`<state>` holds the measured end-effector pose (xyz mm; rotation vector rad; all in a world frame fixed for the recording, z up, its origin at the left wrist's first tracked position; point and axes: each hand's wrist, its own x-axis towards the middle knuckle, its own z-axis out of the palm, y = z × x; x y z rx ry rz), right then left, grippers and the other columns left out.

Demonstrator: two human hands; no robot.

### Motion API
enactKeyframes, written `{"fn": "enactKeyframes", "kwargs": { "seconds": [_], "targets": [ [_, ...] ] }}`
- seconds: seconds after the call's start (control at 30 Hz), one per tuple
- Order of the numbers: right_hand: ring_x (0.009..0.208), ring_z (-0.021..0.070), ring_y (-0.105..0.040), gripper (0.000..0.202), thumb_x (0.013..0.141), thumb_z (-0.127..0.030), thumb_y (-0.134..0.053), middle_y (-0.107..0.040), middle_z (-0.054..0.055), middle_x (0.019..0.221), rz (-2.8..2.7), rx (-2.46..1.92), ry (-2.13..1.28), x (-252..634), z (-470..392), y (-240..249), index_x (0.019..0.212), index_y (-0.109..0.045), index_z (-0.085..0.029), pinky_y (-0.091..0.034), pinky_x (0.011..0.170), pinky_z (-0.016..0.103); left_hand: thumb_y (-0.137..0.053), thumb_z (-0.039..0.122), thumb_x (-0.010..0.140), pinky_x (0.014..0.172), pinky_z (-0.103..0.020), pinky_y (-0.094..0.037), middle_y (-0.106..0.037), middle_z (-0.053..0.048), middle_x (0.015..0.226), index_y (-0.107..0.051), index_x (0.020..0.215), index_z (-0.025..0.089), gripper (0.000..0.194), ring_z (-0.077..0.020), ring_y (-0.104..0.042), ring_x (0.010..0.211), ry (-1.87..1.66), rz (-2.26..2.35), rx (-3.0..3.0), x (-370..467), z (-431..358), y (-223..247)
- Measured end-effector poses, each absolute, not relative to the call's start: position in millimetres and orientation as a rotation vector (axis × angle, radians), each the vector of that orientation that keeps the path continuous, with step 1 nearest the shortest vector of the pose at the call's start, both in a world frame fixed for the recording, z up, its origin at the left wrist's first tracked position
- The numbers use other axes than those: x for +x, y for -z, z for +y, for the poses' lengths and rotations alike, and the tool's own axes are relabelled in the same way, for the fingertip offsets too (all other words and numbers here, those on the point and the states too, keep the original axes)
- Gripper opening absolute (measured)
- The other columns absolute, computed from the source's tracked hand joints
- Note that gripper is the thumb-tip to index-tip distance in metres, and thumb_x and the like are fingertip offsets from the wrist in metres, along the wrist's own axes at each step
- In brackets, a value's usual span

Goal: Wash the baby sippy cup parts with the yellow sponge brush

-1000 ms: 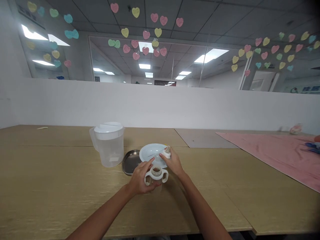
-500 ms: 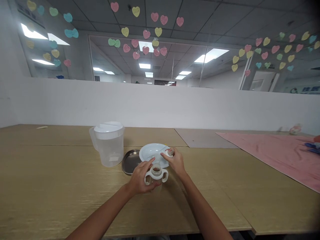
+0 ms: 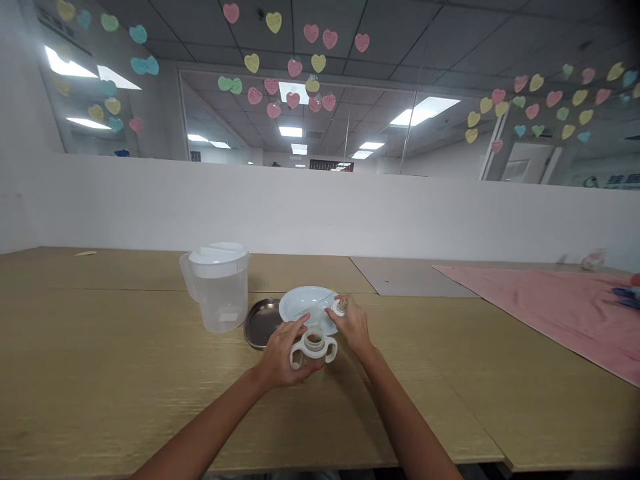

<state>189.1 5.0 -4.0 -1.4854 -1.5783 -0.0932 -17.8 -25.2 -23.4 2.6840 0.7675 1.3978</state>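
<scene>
The left hand's grip [image 3: 281, 357] clasps the bottle [image 3: 315, 349] over the surface [image 3: 300, 427], long way up, open mouth on top. The right hand's grip [image 3: 353, 323] pinches a white cap [image 3: 339, 307]. A plate [image 3: 295, 300] and tray [image 3: 260, 324] sit just behind.

A wide, light-brown wood-grain bench [image 3: 125, 387] with thin seams runs back to a plain, matte white low wall [image 3: 310, 207]. Above that stand clear glass panes [image 3: 375, 93], dotted with heart-shaped paper notes [image 3: 295, 68] in pink, yellow, green and blue. Through the glass show a dark grey tiled ceiling [image 3: 390, 33], bright white rectangular ceiling lights [image 3: 425, 111] and, towards the right, a pale door [image 3: 525, 162].
</scene>
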Motion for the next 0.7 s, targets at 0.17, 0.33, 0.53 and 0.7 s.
{"fn": "enactKeyframes", "kwargs": {
  "seconds": [0.17, 0.33, 0.53, 0.7],
  "targets": [
    [0.076, 0.0220, -0.061, 0.030, 0.069, -0.037, -0.058, -0.064, 0.004, 0.083, -1.608, -1.501, 0.093, 187.9, 6.7, 6.6, 0.093, -0.051, -0.021, -0.043, 0.066, 0.031, -0.064, 0.050, 0.069, 0.087, -0.043, -0.043, -0.064, -0.012, 0.100, -0.022, 0.139, 0.014, 0.090, -0.0287, -0.056, 0.100, -1.344, 0.761, 2.635, -17.2, -25.7, 22.4],
    [0.079, 0.0231, -0.060, 0.027, 0.069, -0.032, -0.056, -0.063, 0.006, 0.088, -1.617, -1.469, 0.080, 188.0, 9.6, 9.9, 0.093, -0.049, -0.020, -0.045, 0.068, 0.033, -0.061, 0.050, 0.071, 0.095, -0.046, -0.037, -0.057, -0.016, 0.116, -0.016, 0.140, 0.015, 0.089, -0.0304, -0.049, 0.113, -1.342, 0.677, 2.631, -18.1, -22.2, 26.2],
    [0.093, 0.0226, -0.055, 0.009, 0.074, -0.018, -0.046, -0.062, 0.009, 0.098, -1.724, -1.233, 0.182, 190.8, 9.1, 7.9, 0.081, -0.051, -0.020, -0.043, 0.081, 0.037, -0.050, 0.052, 0.080, 0.105, -0.050, -0.021, -0.029, -0.016, 0.142, -0.020, 0.140, 0.019, 0.075, -0.0320, -0.027, 0.130, -2.009, 1.116, 2.322, -36.1, -1.2, 21.0],
    [0.101, 0.0229, -0.048, 0.034, 0.071, -0.002, -0.036, -0.061, 0.007, 0.107, -1.881, -1.199, 0.300, 189.4, 3.9, 3.1, 0.087, -0.060, -0.020, -0.039, 0.088, 0.039, -0.060, 0.048, 0.076, 0.110, -0.049, -0.006, -0.009, -0.016, 0.148, -0.002, 0.142, 0.019, 0.093, -0.0302, -0.007, 0.137, -2.317, 1.645, 1.672, -76.5, 26.4, 11.0]
  ]
}}
